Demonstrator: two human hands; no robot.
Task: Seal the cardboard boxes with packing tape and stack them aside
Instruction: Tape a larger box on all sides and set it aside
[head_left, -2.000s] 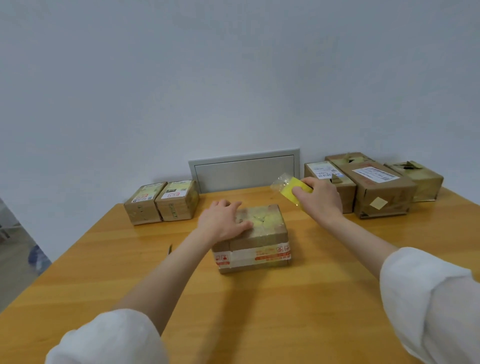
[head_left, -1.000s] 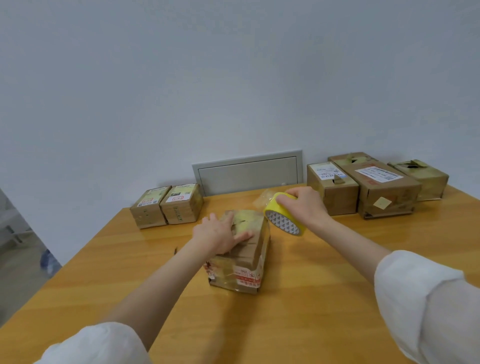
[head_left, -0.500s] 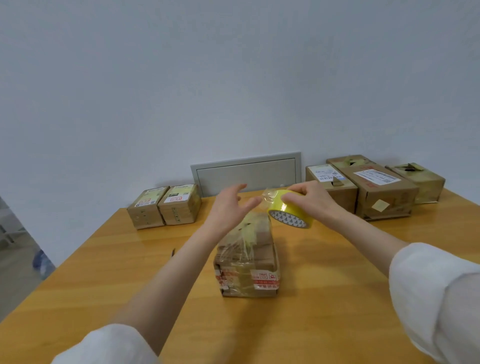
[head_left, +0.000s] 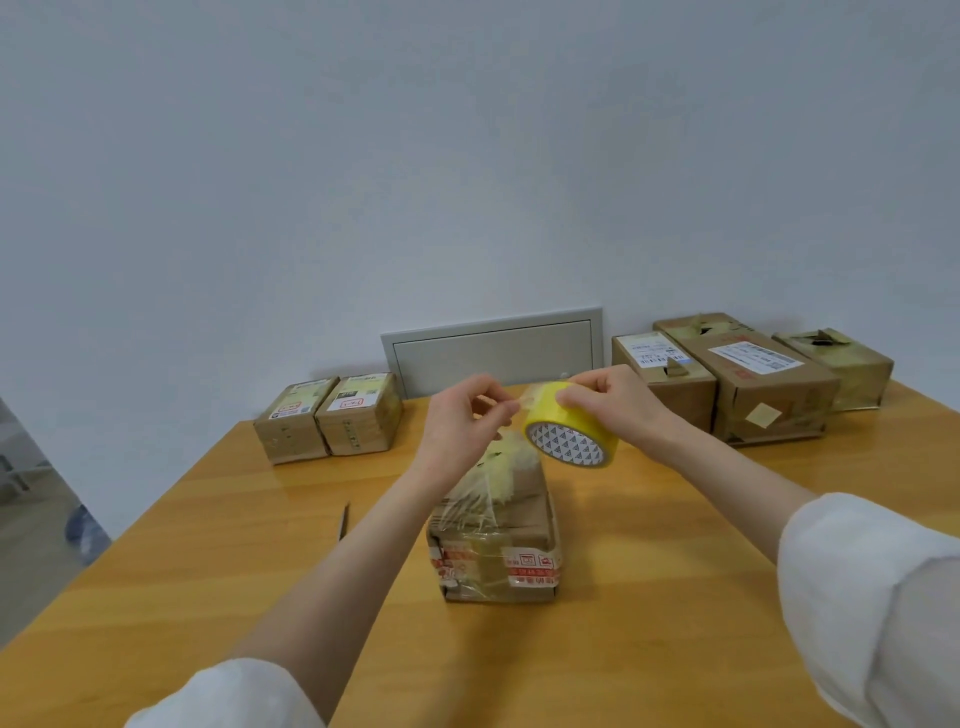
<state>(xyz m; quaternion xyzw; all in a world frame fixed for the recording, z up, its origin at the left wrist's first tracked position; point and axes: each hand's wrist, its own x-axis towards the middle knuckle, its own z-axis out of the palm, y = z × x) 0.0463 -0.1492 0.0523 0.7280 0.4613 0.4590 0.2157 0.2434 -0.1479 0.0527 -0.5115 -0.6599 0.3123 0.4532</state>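
Note:
A small cardboard box (head_left: 511, 540) with red print and old clear tape stands in the middle of the wooden table (head_left: 208, 571). Above its far end my right hand (head_left: 618, 402) grips a yellow roll of packing tape (head_left: 571, 426). My left hand (head_left: 462, 421) pinches the loose clear tape end beside the roll. Both hands are in the air, off the box.
Two small labelled boxes (head_left: 330, 418) sit side by side at the back left. Three larger boxes (head_left: 753, 384) stand at the back right. A thin dark blade or pen (head_left: 343, 519) lies left of the centre box. A grey wall panel (head_left: 493, 348) is behind the table.
The box was turned so its short end faces me. My left hand lifted off the box and took the tape end. The roll came down over the box's far end.

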